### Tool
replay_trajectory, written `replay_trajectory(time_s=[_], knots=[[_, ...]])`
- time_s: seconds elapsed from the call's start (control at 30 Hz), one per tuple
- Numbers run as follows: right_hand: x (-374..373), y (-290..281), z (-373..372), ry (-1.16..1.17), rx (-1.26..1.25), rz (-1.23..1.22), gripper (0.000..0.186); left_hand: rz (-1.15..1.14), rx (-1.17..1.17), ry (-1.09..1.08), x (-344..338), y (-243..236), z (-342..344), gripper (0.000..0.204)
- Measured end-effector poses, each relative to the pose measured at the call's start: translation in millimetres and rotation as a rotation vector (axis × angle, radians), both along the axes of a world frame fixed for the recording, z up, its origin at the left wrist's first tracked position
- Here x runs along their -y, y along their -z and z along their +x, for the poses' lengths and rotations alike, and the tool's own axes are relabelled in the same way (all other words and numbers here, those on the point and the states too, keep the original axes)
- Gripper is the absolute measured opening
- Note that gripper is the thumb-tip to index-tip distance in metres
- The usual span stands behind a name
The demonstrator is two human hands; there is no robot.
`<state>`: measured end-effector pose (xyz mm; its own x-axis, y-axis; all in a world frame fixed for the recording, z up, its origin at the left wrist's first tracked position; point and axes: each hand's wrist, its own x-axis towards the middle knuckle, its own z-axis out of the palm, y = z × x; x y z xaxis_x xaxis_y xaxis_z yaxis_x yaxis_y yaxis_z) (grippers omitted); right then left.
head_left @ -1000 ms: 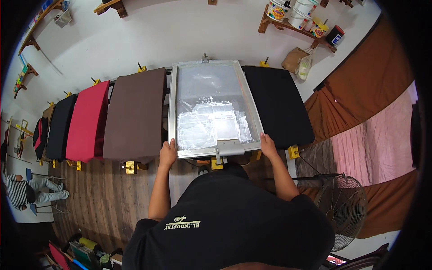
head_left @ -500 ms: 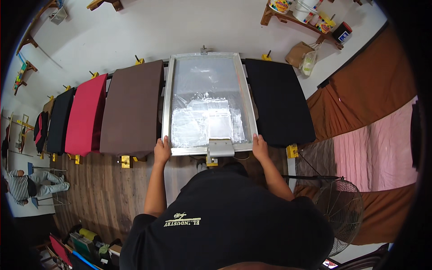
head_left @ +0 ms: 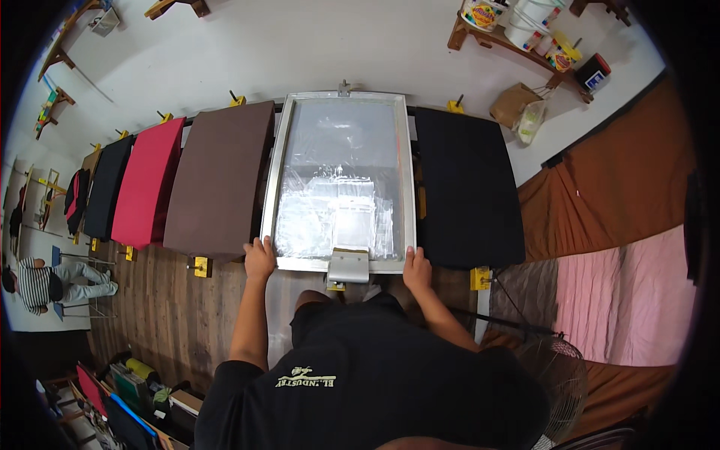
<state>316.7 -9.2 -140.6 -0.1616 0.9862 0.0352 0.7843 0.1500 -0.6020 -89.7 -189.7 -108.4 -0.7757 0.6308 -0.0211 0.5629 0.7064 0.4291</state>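
Buckets (head_left: 531, 24) sit on a shelf (head_left: 512, 49); I can't tell what's inside. Left hand (head_left: 259, 259) and right hand (head_left: 417, 270) still hold the metal-framed screen (head_left: 340, 180), with more gap beside the black board (head_left: 471, 187).

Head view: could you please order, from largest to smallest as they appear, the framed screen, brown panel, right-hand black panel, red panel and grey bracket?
1. Framed screen
2. Brown panel and right-hand black panel: too alike to rank
3. Red panel
4. Grey bracket
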Motion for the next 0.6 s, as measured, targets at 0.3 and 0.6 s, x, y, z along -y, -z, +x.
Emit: replay_trajectory(time_s=[0.3, 0.6], knots=[[-3, 17, 4, 0.027, -0.132, 0.032, 0.041, 0.157, 0.091, 0.034, -9, 1, -3, 0.053], [6, 0, -9, 0.137, -0.174, 0.165, 0.040, 0.245, 0.248, 0.143, 4, 21, -13, 0.049]])
